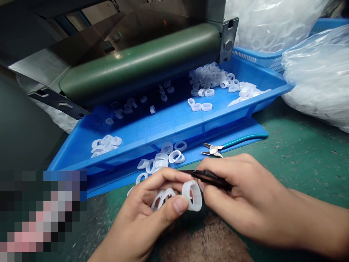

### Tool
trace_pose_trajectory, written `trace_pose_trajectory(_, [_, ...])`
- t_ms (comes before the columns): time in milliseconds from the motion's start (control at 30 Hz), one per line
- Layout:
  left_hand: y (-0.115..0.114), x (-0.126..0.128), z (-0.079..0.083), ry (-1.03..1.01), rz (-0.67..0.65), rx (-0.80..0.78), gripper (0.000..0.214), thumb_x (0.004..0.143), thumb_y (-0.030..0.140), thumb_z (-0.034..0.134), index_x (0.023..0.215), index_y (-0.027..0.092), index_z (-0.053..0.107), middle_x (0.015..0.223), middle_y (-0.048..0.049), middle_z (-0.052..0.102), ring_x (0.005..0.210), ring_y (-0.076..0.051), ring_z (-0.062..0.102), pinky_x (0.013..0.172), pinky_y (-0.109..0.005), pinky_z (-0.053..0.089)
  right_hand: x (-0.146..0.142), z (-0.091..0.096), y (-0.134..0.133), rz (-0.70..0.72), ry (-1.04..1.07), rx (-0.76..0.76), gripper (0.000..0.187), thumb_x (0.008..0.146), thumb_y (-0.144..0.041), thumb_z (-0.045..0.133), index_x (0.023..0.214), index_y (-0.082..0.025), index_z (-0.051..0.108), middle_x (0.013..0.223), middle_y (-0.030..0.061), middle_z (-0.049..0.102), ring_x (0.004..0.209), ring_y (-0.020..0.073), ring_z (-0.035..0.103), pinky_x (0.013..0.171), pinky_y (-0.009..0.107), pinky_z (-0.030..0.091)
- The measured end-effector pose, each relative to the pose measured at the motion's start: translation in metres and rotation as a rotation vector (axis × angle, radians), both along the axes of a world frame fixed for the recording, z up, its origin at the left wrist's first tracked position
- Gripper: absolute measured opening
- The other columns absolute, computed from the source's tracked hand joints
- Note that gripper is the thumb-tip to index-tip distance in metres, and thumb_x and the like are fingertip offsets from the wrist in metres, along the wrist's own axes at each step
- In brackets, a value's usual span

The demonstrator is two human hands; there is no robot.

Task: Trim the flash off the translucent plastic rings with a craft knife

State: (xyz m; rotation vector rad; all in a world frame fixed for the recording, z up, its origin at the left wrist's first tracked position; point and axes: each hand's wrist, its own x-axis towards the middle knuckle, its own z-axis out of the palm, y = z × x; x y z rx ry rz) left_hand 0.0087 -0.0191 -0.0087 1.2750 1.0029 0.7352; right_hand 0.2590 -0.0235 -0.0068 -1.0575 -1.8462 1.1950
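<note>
My left hand [141, 214] holds a translucent white plastic ring [192, 195] between thumb and fingers, with several similar rings [160, 198] bunched in its palm. My right hand [245, 200] grips a small black-handled cutting tool [211, 179], whose tip reaches the held ring near my left fingers. The exact contact point is hidden by my fingers. Loose rings [160, 162] lie in a blue plastic tray [174, 133], in front of my hands and beyond them.
A green roller [139, 62] in a metal machine housing overhangs the tray. Teal-handled side cutters [215, 147] lie on the green work mat [300, 145]. Clear plastic bags of rings [319, 76] sit at the right, beside a blue basket [259, 56]. The lower left is pixelated.
</note>
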Motion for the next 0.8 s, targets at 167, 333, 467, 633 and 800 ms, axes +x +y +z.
trace_pose_trajectory(167, [-0.004, -0.001, 0.001, 0.126, 0.104, 0.269, 0.022, 0.104, 0.046, 0.100, 0.126, 0.047, 0.098, 0.112, -0.0007, 0.098, 0.093, -0.018, 0.090, 0.077, -0.015, 0.067, -0.002, 0.011, 0.004, -0.100, 0.031, -0.165, 0.023, 0.108, -0.023, 0.061, 0.085, -0.026, 0.064, 0.077, -0.0044, 0.062, 0.070, 0.0175, 0.055, 0.064, 0.033, 0.042])
trace_pose_trajectory(333, [-0.007, -0.001, -0.004, 0.138, 0.021, 0.505, 0.039, 0.111, 0.027, 0.094, 0.136, 0.058, 0.093, 0.127, 0.0090, 0.098, 0.118, -0.017, 0.093, 0.111, -0.022, 0.069, -0.002, 0.015, 0.005, -0.111, 0.146, -0.305, 0.012, 0.103, -0.029, 0.066, 0.096, -0.023, 0.075, 0.090, 0.0013, 0.071, 0.084, 0.0234, 0.065, 0.074, 0.037, 0.051])
trace_pose_trajectory(467, [-0.005, -0.002, -0.007, 0.075, 0.049, 0.539, 0.041, 0.110, 0.022, 0.095, 0.136, 0.054, 0.094, 0.128, 0.0097, 0.098, 0.121, -0.016, 0.093, 0.114, -0.023, 0.070, -0.002, 0.016, 0.008, -0.100, 0.214, -0.393, 0.005, 0.095, -0.026, 0.069, 0.091, -0.025, 0.070, 0.089, 0.0025, 0.067, 0.096, 0.0286, 0.068, 0.084, 0.040, 0.056])
trace_pose_trajectory(633, [-0.006, -0.005, -0.008, 0.059, 0.094, 0.557, 0.034, 0.107, 0.024, 0.098, 0.132, 0.047, 0.096, 0.124, 0.0027, 0.099, 0.117, -0.023, 0.094, 0.109, -0.031, 0.074, -0.002, 0.015, 0.006, -0.009, 0.240, -0.436, 0.022, 0.095, -0.023, 0.069, 0.077, -0.028, 0.057, 0.076, -0.0015, 0.048, 0.112, 0.0348, 0.072, 0.095, 0.043, 0.059])
trace_pose_trajectory(800, [-0.010, -0.003, -0.006, 0.102, 0.149, 0.555, 0.030, 0.106, 0.026, 0.099, 0.128, 0.046, 0.097, 0.121, 0.0021, 0.099, 0.114, -0.026, 0.095, 0.107, -0.032, 0.075, -0.003, 0.015, 0.006, -0.032, 0.220, -0.386, 0.027, 0.098, -0.022, 0.071, 0.075, -0.028, 0.058, 0.073, -0.0020, 0.051, 0.098, 0.0301, 0.074, 0.090, 0.040, 0.067])
